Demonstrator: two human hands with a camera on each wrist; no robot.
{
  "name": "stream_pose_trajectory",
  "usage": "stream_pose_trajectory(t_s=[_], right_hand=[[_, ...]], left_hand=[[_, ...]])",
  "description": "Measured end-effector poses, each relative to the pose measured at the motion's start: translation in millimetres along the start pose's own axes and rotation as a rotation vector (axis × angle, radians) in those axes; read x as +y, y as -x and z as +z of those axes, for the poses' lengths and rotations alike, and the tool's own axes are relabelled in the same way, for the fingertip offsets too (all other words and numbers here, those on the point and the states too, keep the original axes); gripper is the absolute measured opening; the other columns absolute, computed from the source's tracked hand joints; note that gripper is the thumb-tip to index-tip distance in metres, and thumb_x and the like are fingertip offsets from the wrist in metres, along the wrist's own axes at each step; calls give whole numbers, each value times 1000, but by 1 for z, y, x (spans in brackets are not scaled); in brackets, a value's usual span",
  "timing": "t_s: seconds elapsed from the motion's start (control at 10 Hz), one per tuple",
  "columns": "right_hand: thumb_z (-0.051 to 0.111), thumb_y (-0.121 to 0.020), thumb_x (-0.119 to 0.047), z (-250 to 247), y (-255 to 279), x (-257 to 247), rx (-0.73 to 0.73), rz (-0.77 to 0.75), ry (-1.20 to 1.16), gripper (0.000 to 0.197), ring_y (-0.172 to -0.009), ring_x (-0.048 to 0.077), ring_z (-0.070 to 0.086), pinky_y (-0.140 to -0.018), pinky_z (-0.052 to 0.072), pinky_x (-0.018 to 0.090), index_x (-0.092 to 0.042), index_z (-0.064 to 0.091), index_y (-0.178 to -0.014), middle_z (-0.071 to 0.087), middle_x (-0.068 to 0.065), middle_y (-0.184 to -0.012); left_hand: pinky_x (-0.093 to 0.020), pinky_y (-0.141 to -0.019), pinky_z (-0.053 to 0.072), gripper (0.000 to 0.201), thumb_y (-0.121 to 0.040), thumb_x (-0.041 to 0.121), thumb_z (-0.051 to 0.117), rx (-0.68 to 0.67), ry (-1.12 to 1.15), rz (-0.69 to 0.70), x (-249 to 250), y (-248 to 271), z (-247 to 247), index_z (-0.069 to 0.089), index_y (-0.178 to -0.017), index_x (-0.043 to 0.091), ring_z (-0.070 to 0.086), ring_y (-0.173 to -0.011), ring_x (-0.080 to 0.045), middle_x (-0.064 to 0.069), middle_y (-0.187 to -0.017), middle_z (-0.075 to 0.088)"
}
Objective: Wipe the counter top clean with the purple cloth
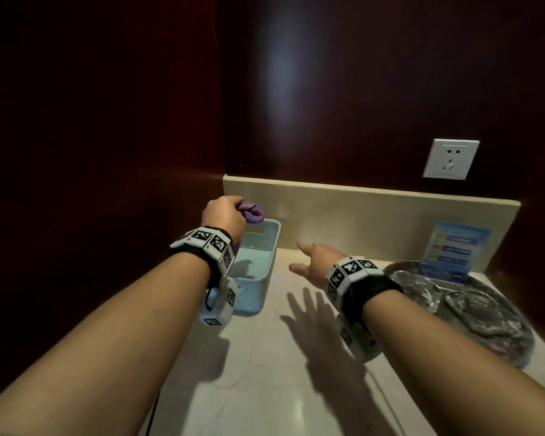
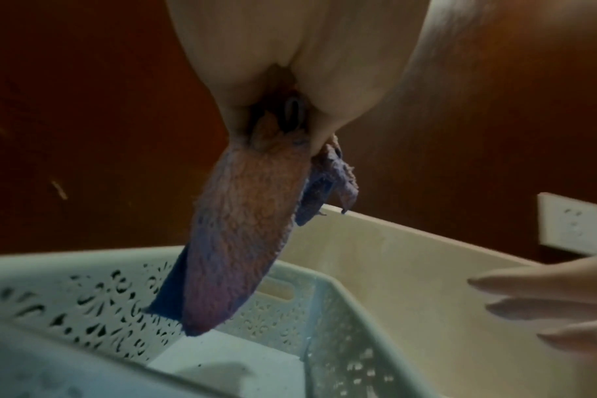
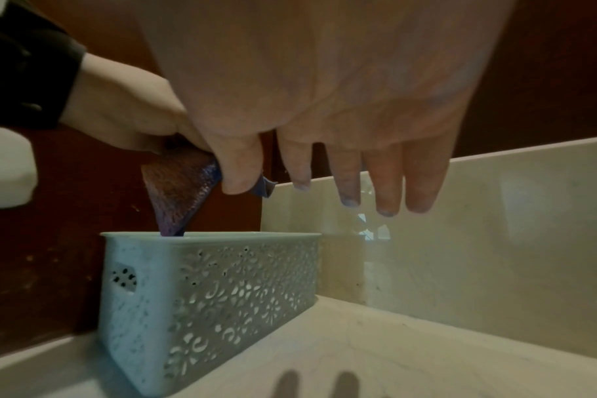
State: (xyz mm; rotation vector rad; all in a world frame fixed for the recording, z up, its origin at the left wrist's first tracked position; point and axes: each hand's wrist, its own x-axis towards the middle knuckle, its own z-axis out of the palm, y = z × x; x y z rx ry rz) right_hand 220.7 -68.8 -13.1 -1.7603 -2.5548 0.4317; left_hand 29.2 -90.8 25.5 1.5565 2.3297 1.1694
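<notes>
The left hand (image 1: 223,215) is raised above the far end of the basket (image 1: 266,247), its fingers curled tight around the bunched top of the cloth (image 2: 242,234). The cloth hangs straight down from that grip, and its lower end dips just below the basket's rim; the right wrist view shows the tip passing behind the near wall. Whether the tip touches the basket floor is hard to tell, since the wall hides it. A small fold of cloth sticks out past the knuckles toward the backsplash (image 1: 375,209).

The basket, pale blue with a pierced flower pattern, stands at the counter's (image 1: 265,357) far-left corner, its long side along the dark wood side panel and one short end near the backsplash.

The right hand (image 1: 312,262) hovers over the counter just right of the basket, palm down, fingers straight and spread, holding nothing. Its shadow falls on the marble below it.

At the counter's right edge lies a dark round tray (image 1: 501,325) holding clear glass pieces that are too blurred to name. A blue card (image 1: 456,247) stands at the tray's far side against the backsplash. A white socket (image 1: 450,158) sits on the wood wall above it.
</notes>
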Motion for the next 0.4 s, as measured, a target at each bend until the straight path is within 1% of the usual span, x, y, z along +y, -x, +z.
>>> stream_pose_trajectory(t_s=[0.1, 0.2, 0.3, 0.4], right_hand=[[48, -93, -53, 8, -21, 3, -6, 21, -30, 67, -140, 24, 32, -112, 27, 36, -27, 24, -150, 28, 4, -155], [49, -93, -53, 15, -32, 7, -22, 42, -52, 67, -140, 24, 33, -113, 28, 36, -28, 25, -150, 28, 4, -155], [51, -91, -55, 22, -42, 14, -41, 81, -60, 68, -140, 24, 33, -114, 28, 36, -30, 27, -149, 27, 0, -156], [50, -92, -53, 23, -45, 16, -49, 85, -47, 67, -140, 24, 32, -114, 27, 35, -28, 27, -150, 27, 1, -156]], left_hand=[[-33, -82, 49, 30, -81, 7, 52, -52, -45, -5, -11, -21, 17, 69, -103, 18, 62, -105, -35, -15, -110, 69], [-35, -87, 49, 28, -85, 10, 53, -105, -112, -21, -18, -30, 29, 67, -109, 13, 60, -108, -36, -18, -115, 66], [-36, -95, 48, 40, -87, 17, 57, -249, -237, -58, -29, -33, 44, 57, -128, 21, 59, -115, -33, -14, -128, 60], [-33, -97, 46, 42, -90, 22, 56, -311, -324, -56, -35, -33, 51, 53, -131, 19, 56, -119, -29, -10, -131, 59]])
